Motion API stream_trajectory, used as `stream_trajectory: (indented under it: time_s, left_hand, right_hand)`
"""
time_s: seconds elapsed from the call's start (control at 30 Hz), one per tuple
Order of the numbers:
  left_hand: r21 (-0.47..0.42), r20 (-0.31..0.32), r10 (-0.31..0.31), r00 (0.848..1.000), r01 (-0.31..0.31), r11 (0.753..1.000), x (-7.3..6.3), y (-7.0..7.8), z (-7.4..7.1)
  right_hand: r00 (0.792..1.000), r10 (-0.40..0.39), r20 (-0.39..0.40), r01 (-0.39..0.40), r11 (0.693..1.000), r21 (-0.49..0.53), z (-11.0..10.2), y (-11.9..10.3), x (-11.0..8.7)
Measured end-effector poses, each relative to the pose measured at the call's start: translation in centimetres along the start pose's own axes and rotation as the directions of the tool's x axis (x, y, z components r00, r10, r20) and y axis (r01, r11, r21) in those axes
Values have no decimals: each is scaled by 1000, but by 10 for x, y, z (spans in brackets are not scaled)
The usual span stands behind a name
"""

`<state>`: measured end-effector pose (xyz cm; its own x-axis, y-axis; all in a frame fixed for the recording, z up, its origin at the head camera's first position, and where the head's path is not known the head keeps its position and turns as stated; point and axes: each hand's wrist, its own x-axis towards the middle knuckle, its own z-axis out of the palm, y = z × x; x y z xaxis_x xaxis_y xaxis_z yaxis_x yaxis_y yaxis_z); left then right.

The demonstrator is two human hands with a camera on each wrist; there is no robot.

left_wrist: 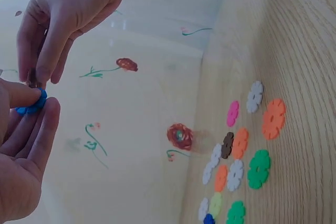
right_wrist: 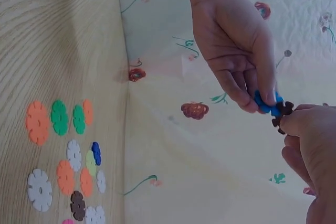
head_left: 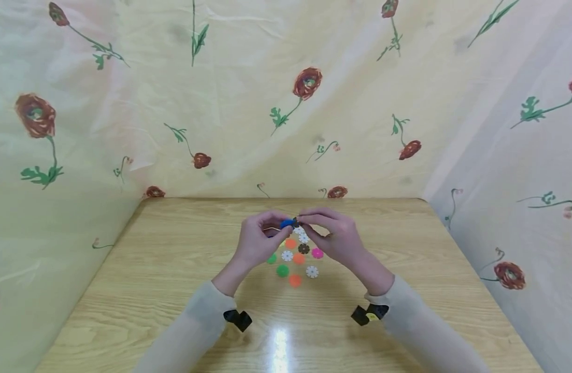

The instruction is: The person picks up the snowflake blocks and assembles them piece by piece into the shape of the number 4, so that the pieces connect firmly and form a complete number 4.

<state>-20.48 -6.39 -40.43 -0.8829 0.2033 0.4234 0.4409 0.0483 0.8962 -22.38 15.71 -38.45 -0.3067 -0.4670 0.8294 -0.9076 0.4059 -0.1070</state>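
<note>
Above the table my left hand (head_left: 257, 237) pinches a blue notched disc (right_wrist: 269, 103) between thumb and fingers. My right hand (head_left: 334, 235) pinches a dark brown notched disc (right_wrist: 282, 117), shaped like a flower with slots round its rim. The two discs meet edge to edge at an angle, the brown one at the blue one's right side in the head view. In the left wrist view the fingers cover much of both discs, and the right hand (left_wrist: 65, 22) reaches down from above toward the blue disc (left_wrist: 34, 102).
Loose flower-shaped discs lie on the wooden table (head_left: 174, 269) under the hands: several white and orange, green ones (head_left: 282, 271), a pink one (head_left: 317, 253), another brown one (head_left: 303, 248), a pale yellow and a dark blue one (right_wrist: 96, 153). A flowered cloth (head_left: 248, 103) hangs behind and at both sides.
</note>
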Motion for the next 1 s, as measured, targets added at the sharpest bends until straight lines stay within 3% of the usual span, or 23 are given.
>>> stream_trajectory:
  time_s: [0.2,0.43,0.6,1.0]
  left_hand:
    - [15,-22,-5,1000,5,1000,-3,-1,-5]
    - [19,-56,-2,998,3,1000,-6,-1,-11]
    - [4,-63,11,998,-10,1000,-6,-2,-14]
    - [18,-53,-2,999,3,1000,-9,-4,-15]
  right_hand:
    - [989,129,73,-122,989,-86,-8,9,-11]
    - [940,258,223,-223,960,-167,-11,17,-29]
    - [914,302,270,-269,951,-153,-9,21,-41]
    - [802,449,394,-410,893,-183,-1,33,-62]
